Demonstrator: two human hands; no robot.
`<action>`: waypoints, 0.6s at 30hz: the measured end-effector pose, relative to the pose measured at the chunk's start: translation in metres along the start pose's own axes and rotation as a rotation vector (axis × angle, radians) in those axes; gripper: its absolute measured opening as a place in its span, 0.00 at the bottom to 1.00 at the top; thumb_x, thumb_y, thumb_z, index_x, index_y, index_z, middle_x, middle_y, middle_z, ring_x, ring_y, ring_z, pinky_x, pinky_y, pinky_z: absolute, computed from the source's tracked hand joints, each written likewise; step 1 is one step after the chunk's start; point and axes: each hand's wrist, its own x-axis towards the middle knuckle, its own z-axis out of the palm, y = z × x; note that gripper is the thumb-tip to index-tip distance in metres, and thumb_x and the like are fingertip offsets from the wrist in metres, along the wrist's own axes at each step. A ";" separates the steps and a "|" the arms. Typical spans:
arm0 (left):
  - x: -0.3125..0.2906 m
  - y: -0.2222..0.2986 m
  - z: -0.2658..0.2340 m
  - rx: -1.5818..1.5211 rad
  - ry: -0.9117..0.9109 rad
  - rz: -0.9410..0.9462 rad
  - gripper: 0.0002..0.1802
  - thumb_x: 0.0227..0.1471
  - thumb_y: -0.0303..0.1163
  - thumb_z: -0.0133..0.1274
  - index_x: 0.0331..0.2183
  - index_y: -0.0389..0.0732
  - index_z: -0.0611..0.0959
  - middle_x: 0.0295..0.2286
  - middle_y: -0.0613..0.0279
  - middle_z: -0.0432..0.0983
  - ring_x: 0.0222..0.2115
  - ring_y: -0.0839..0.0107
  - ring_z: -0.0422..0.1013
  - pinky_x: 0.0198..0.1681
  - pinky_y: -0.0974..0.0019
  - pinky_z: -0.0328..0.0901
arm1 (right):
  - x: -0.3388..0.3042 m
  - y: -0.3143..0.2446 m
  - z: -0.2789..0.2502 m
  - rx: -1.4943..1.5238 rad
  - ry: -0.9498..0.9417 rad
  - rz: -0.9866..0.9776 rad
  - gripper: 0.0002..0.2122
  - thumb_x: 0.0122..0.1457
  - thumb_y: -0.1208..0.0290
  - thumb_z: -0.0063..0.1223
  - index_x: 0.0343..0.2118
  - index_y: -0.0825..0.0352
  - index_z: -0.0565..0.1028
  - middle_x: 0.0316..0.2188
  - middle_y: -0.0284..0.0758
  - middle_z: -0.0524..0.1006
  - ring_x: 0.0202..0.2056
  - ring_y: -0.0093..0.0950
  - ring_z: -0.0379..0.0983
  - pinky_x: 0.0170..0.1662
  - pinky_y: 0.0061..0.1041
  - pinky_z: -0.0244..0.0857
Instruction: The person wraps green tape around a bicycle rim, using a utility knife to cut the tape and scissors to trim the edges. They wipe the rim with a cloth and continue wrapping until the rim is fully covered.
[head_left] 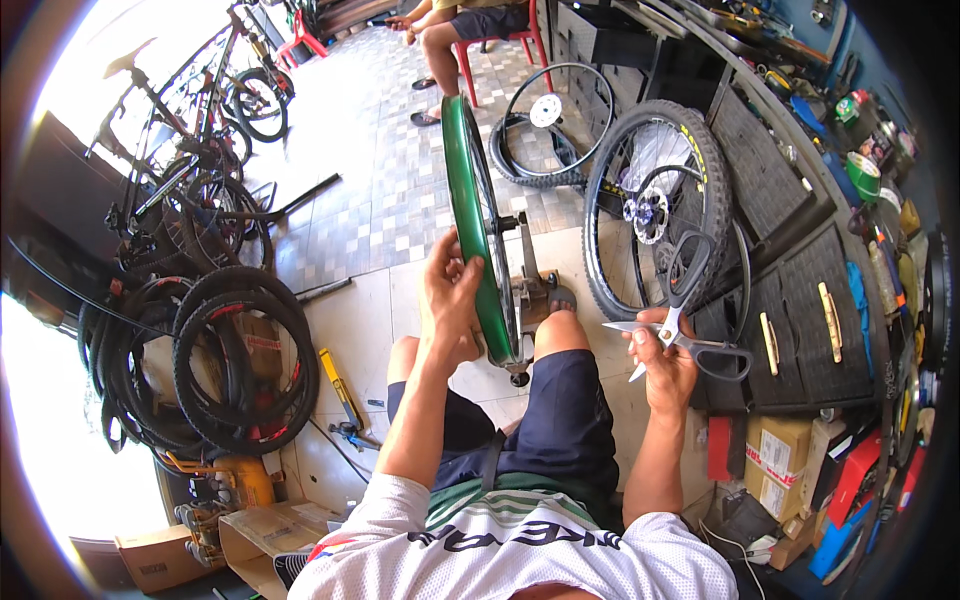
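Observation:
A bicycle wheel stands upright in front of me, a shiny green strip covering its rim. It is mounted on a metal stand between my knees. My left hand is closed around the near left side of the green rim, with the thumb lying across the strip. To the right of the wheel, my right hand holds a pair of scissors with grey handles. The scissor blades are spread apart and point left toward the wheel, without touching it. My fingers grip them near the pivot, outside the handle loops.
Tyres are piled at the left, with bicycles behind. A yellow-and-black tool lies on the floor. Another wheel leans against dark cabinets on the right. Farther back, a person sits on a red chair.

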 end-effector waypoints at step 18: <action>-0.034 -0.012 0.004 0.341 0.112 0.025 0.18 0.62 0.39 0.57 0.27 0.36 0.75 0.16 0.65 0.67 0.18 0.78 0.59 0.22 0.69 0.57 | -0.005 0.003 0.007 -0.033 -0.096 0.127 0.10 0.61 0.73 0.62 0.42 0.70 0.76 0.30 0.34 0.81 0.33 0.21 0.80 0.38 0.18 0.72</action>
